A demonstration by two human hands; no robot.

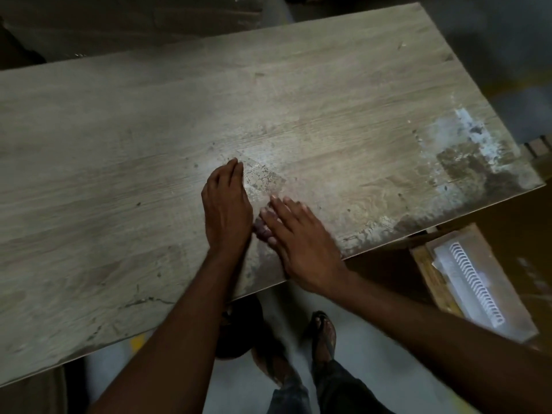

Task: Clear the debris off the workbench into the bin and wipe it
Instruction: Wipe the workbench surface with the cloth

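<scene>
The wooden workbench (119, 180) fills most of the view, dusty and scuffed. Fine debris and specks (263, 177) lie on it just right of my left hand. My left hand (227, 204) stands on its edge on the bench, fingers straight and together, like a wall. My right hand (301, 243) lies flat and blurred close to the bench's near edge, fingers straight, its tips beside my left palm. Neither hand holds anything. A white and dark stained patch (472, 150) covers the bench's right end. No bin or cloth is in view.
Below the bench's right end lies a wooden tray (424, 270) holding a white ribbed part (475, 288). My sandalled feet (324, 330) stand on the pale floor under the near edge. A dark round object (236, 333) sits by my left foot.
</scene>
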